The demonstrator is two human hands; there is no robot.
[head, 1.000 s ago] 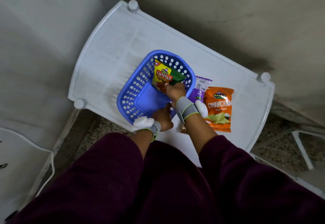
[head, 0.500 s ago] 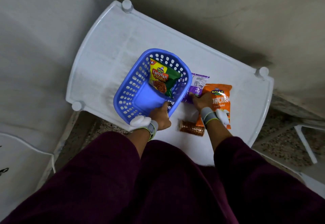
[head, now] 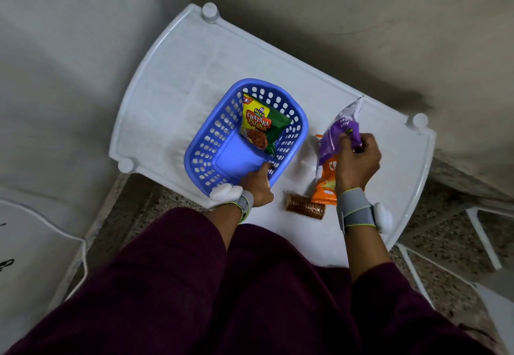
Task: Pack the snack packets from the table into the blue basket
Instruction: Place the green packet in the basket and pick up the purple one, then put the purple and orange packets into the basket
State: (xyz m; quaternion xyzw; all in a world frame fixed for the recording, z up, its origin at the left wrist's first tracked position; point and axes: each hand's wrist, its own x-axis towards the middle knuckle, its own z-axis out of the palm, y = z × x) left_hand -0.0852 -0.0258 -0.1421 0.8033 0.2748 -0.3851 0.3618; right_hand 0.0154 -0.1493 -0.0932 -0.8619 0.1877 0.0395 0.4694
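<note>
R hand (head: pixel 357 159) grips purple pkt (head: pixel 338 134), lifted at 3 o'clock of blue basket (head: pixel 211 143); L hand (head: pixel 258 183) clamps rim. Next, likely: swing pkt in beside yellow pkt (head: pixel 260 123).

— From where is the scene viewed?

— A single head-worn wide-angle view is given, aimed steeply down and forward over the person's lap onto the white table (head: pixel 178 56), set in a wall corner.

— How near is it?

— The forearms are seen at close range; straight edges are bowed toward the borders.

— Is anything shared between views?

— Only one view is supplied.
</note>
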